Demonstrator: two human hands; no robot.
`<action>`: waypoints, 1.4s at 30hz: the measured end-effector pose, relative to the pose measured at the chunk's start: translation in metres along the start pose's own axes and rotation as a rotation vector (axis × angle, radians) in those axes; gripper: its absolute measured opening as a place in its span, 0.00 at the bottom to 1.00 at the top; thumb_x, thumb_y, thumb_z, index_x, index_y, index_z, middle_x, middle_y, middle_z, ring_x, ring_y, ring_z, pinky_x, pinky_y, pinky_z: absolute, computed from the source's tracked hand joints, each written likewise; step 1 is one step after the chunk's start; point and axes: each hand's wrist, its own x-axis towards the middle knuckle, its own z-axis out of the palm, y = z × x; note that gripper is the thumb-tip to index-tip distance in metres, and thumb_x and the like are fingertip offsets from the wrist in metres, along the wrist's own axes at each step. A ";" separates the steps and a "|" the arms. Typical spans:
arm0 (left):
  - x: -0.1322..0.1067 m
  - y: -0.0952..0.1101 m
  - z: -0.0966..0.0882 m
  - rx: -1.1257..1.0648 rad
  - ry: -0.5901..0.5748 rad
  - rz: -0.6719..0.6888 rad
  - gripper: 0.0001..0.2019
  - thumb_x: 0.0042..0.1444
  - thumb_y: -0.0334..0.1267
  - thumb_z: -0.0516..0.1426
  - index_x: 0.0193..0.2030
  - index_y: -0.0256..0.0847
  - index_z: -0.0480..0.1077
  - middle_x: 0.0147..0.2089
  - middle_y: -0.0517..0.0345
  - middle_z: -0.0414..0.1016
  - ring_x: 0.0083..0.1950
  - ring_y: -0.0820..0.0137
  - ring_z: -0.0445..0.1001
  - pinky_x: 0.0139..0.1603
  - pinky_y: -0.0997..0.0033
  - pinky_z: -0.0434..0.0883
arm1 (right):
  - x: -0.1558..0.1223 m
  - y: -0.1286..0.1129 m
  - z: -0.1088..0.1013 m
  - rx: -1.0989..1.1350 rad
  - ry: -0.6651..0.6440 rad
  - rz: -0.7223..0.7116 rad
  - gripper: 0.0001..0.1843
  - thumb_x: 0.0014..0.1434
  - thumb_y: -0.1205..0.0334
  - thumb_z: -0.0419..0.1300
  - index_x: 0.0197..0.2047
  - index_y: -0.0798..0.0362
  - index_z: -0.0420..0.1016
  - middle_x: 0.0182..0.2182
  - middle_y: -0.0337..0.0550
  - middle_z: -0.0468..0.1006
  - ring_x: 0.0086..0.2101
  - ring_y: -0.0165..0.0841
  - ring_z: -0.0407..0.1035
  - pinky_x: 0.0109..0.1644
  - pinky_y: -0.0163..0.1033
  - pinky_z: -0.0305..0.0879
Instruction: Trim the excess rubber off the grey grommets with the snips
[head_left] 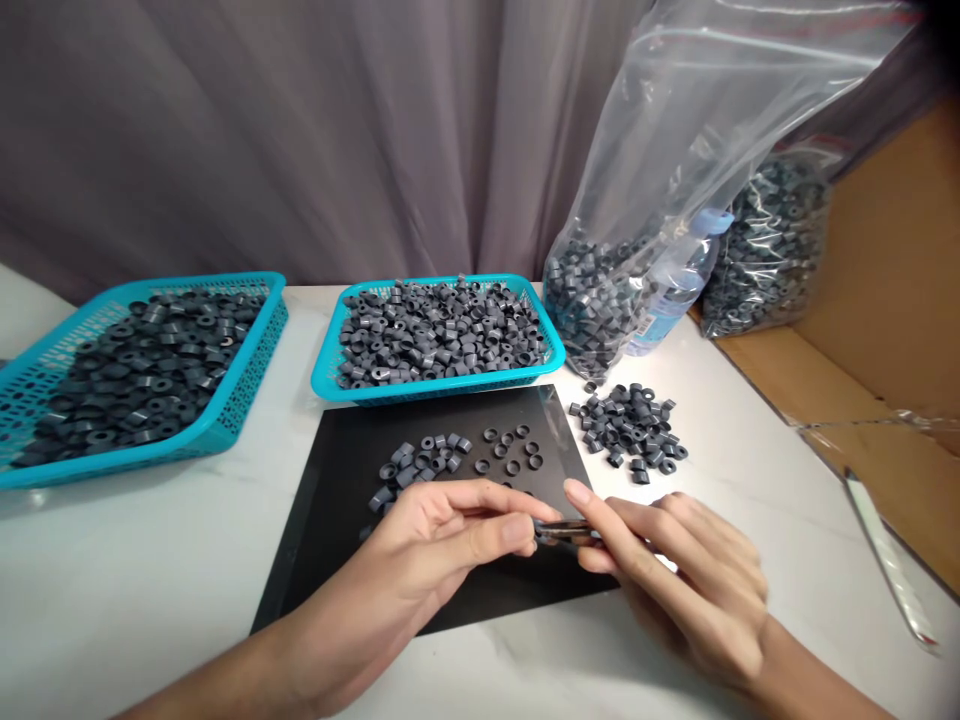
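Note:
My left hand [450,545] pinches a small dark grey ring-like piece [537,531] between thumb and fingertips; most of it is hidden. Small metal clippers [564,531] are in my right hand [675,565], their tip touching or very near that piece. My right index finger lies along the top, and the handle end is covered by the fingers. Both hands are above a black mat [480,605]. On the mat, behind my left hand, are a cluster of short grey plastic caps [427,460] and several thin rings [512,467] spread apart.
A blue basket [442,388] of grey caps stands behind the mat, another basket [259,375] at left. Right of the mat lies a loose pile of caps [634,425]. Beyond are plastic bags [600,290] of caps, a water bottle [679,280], a cardboard box [885,260] and a white-handled tool [889,560].

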 end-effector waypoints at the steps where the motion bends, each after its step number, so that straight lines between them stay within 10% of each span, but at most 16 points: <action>1: -0.001 0.000 0.000 -0.005 0.006 -0.016 0.05 0.55 0.41 0.69 0.39 0.48 0.84 0.42 0.63 0.83 0.49 0.71 0.75 0.50 0.78 0.69 | 0.000 0.000 -0.001 -0.009 -0.002 -0.009 0.35 0.66 0.70 0.61 0.73 0.61 0.58 0.33 0.46 0.82 0.26 0.32 0.63 0.32 0.40 0.58; 18: -0.005 -0.002 0.000 -0.013 0.054 -0.103 0.10 0.58 0.43 0.67 0.44 0.42 0.81 0.46 0.55 0.82 0.55 0.63 0.75 0.58 0.68 0.68 | 0.013 0.000 -0.005 -0.071 0.091 -0.089 0.12 0.68 0.70 0.61 0.52 0.65 0.79 0.30 0.48 0.81 0.27 0.30 0.60 0.31 0.40 0.54; 27: -0.004 -0.001 0.003 0.003 -0.002 -0.096 0.07 0.59 0.42 0.66 0.42 0.44 0.83 0.45 0.57 0.83 0.53 0.65 0.76 0.58 0.71 0.69 | 0.007 0.002 -0.008 -0.036 0.056 -0.092 0.14 0.66 0.71 0.63 0.54 0.66 0.78 0.31 0.47 0.82 0.27 0.30 0.58 0.32 0.40 0.54; 42: -0.006 -0.007 0.004 -0.012 0.256 -0.119 0.12 0.48 0.46 0.72 0.38 0.48 0.83 0.40 0.61 0.83 0.53 0.64 0.76 0.57 0.68 0.70 | 0.000 0.006 -0.001 0.135 0.046 0.017 0.23 0.71 0.67 0.59 0.67 0.63 0.68 0.36 0.49 0.81 0.29 0.29 0.63 0.33 0.37 0.57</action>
